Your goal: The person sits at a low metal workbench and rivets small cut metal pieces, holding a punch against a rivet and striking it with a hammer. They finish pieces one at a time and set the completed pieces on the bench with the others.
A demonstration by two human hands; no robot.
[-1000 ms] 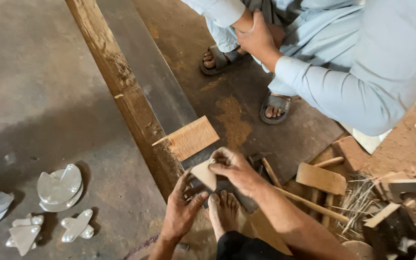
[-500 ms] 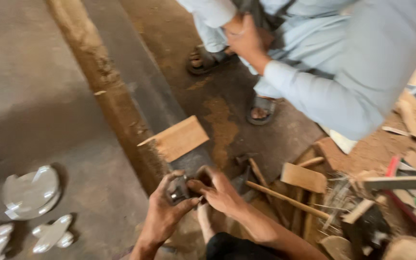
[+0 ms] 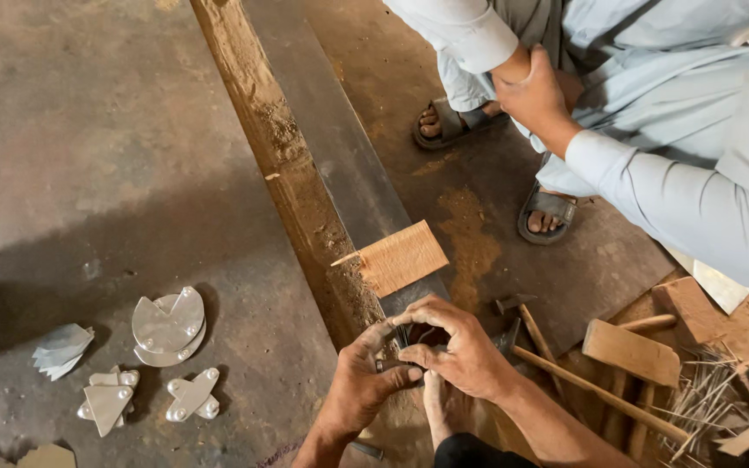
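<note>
My left hand [image 3: 364, 381] and my right hand [image 3: 454, 348] are pressed together low in the view, fingers curled around a small piece [image 3: 409, 336] that is almost wholly hidden. Only a dark gap shows between the fingertips. The hands hover over the near end of a long wooden beam [image 3: 296, 182], just below a thin square wooden board [image 3: 402, 256] lying against it. My bare foot [image 3: 439, 407] shows under the hands.
Pale metal cut-outs lie on the floor at left: a rounded stack [image 3: 168, 325], two lobed pieces [image 3: 192, 394] and a folded piece [image 3: 61, 349]. Hammer handles [image 3: 600, 392], a wood block [image 3: 630, 351] and thin sticks [image 3: 704, 400] lie at right. A person in light blue [image 3: 652, 104] squats beyond, in sandals [image 3: 548, 212].
A pale shield-shaped piece held openly between my hands a second ago is now enclosed by both hands. My hands have drawn closer together. My head view shifted.
</note>
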